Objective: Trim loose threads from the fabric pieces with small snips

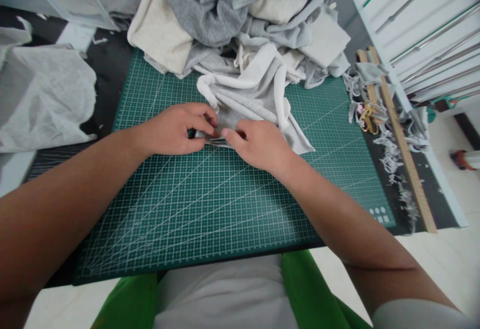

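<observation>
A dark desk (108, 76) carries a green cutting mat (225, 204) printed with a white grid and fanned angle lines, and the mat fills most of the view. At its far edge sits a heap of grey and cream fabric pieces (240, 14), spilling onto the mat. A light grey fabric piece (255, 96) with rolled white edges lies in front of the heap, near the mat's middle. The left hand (174, 129) is curled, its fingers pinching the near edge of this piece, with a small dark object partly hidden under the fingers; what it is cannot be told. The right hand (258, 144) lies just beside it, fingers bent and closed on the same edge, thumb tip almost touching the left hand. To the right of the mat a wooden ruler (403, 144) lies along the desk among grey fabric scraps (390, 154), with gold-handled scissors (368, 119) beside it. White sheer cloth (45, 94) rests at the left.
</observation>
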`<state>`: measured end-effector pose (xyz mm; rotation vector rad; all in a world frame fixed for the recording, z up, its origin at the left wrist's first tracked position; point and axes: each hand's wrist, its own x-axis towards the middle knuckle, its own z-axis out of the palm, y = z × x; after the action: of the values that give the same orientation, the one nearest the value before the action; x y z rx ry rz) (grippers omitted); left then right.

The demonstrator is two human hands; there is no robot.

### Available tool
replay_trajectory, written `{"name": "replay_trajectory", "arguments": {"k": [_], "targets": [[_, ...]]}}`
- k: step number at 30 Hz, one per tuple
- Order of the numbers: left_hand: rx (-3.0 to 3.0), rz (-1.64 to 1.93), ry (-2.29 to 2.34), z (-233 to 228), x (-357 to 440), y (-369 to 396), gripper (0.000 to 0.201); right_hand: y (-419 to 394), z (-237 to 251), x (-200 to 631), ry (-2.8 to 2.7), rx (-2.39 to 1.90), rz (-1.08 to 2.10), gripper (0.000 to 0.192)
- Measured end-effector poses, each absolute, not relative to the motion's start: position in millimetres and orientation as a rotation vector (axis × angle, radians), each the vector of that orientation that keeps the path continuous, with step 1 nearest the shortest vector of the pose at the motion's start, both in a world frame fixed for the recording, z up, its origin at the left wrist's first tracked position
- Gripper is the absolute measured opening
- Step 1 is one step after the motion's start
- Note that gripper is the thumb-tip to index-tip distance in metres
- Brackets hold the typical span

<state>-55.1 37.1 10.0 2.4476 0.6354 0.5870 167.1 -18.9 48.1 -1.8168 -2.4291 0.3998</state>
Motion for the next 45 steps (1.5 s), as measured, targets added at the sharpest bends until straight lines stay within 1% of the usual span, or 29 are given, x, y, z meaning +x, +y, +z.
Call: {"name": "replay_trajectory", "arguments": {"k": [5,7,10,14,20,27,37,45], "targets": [[2.442,0.577,0.636,11,-55,37,0.024,-11,49,178,-2.274,-1.699,0.745,0.045],[2.444,0.571,0.648,11,-55,37,0.023,-11,46,179,-2.199,-1.657,0.806,0.039],[2.452,0.579,0.646,11,-54,37,0.022,-13,42,178,-2.135,-1.602,0.818,0.033],[2.463,0.596,0.629,10,-55,37,0.025,-18,38,176,-2.162,-1.584,0.744,0.032],[2.465,0.604,0.619,8,-56,38,0.025,-22,37,173,-2.302,-1.62,0.52,0.04],[2.471,0.596,0.619,10,-56,37,0.024,-22,37,171,-2.417,-1.673,0.335,0.041],[2.482,0.585,0.628,11,-56,37,0.029,-26,40,172,-2.527,-1.709,0.223,0.05],[2.482,0.588,0.631,11,-56,37,0.028,-25,42,170,-2.574,-1.714,0.243,0.055]]}}
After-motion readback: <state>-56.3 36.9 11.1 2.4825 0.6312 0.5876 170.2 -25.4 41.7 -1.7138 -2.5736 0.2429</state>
